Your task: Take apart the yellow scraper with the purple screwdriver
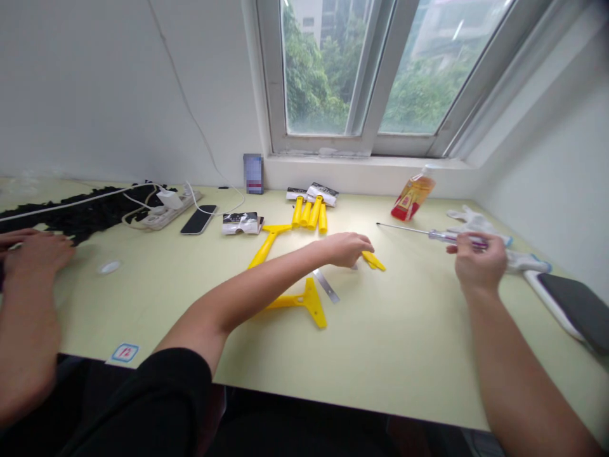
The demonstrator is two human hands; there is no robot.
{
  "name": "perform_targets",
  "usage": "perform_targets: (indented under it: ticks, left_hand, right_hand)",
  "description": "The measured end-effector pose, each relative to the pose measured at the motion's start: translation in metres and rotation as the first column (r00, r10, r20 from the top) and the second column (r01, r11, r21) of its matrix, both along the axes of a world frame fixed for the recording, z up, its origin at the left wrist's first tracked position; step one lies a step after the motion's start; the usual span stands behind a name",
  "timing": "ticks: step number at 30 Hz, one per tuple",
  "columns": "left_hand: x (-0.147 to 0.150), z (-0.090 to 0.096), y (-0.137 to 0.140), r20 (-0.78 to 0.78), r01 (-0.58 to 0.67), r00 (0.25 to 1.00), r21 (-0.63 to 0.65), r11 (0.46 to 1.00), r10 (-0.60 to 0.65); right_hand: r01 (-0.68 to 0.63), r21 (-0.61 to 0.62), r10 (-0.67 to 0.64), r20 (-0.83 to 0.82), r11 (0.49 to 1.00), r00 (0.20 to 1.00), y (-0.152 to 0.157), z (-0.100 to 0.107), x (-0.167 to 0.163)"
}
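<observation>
My right hand [481,255], at the right of the table, is wrapped round the clear purple-striped handle of a screwdriver [440,237]; its shaft points left. My left hand [349,249] reaches across the middle, fingers curled together over the end of a small yellow plastic piece [375,261]. Its fingertips are partly hidden. A flat metal blade [327,286] with holes lies just below that hand. Two yellow T-shaped scraper heads [313,303] lie to the left, one nearer me and one farther off, both partly covered by my left forearm.
Several yellow tube handles [314,212] lie near the wall by crumpled packets [240,223]. A bottle of red-orange liquid [413,193], white gloves [469,220] and a dark-topped device [575,304] are on the right. At left are a phone [198,219], a power strip [166,212] and another person's hands [40,251].
</observation>
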State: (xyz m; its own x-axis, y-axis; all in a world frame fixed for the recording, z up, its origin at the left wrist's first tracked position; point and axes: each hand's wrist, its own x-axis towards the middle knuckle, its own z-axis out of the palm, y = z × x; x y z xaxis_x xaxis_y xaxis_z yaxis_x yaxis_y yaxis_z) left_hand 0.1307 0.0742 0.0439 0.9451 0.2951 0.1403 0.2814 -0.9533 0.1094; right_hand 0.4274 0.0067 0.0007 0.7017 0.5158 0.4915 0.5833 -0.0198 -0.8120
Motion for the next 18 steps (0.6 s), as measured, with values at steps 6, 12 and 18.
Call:
perform_targets:
  ticks: [6, 12, 18]
  left_hand:
    - [-0.068, -0.004, -0.086, -0.120, -0.197, 0.972, 0.056, 0.979, 0.203]
    - [-0.080, -0.020, -0.164, -0.042, -0.081, 0.995, 0.106, 0.991, 0.086]
    - [-0.097, -0.031, -0.204, 0.098, 0.140, 0.983, 0.153, 0.978, -0.156]
  right_hand:
    - [-0.028, -0.180, 0.030, 0.008, 0.983, 1.000, 0.004, -0.011, 0.003]
    - [-0.043, -0.232, 0.048, 0.015, 0.972, 0.999, 0.007, -0.020, 0.002]
    - [-0.056, -0.221, 0.060, 0.009, 0.974, 0.998, 0.006, -0.022, 0.004]
